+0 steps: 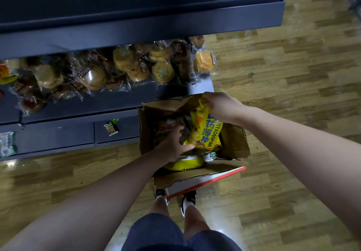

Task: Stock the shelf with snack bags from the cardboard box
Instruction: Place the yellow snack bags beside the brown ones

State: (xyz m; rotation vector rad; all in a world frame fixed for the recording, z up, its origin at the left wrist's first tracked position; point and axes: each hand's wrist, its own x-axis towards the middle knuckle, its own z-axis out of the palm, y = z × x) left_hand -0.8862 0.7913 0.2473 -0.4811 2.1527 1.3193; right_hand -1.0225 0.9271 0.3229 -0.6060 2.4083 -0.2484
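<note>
An open cardboard box (235, 143) stands on the floor against the dark shelf unit (117, 102). A yellow snack bag (205, 129) with blue lettering stands up out of the box. My right hand (220, 106) pinches its top edge. My left hand (172, 145) reaches into the box, its fingers curled on the lower left of the same yellow bag, next to a red-and-white bag (166, 127). Another yellow bag (185, 164) lies lower in the box, partly under my left wrist.
Several wrapped buns (125, 65) crowd the lower shelf under a dark upper shelf (136, 16). A small packet (111, 128) sits at the shelf base and a green-white one (6, 143) at far left. My feet (175, 198) stand behind the box's red-edged flap (205, 182) on wood flooring.
</note>
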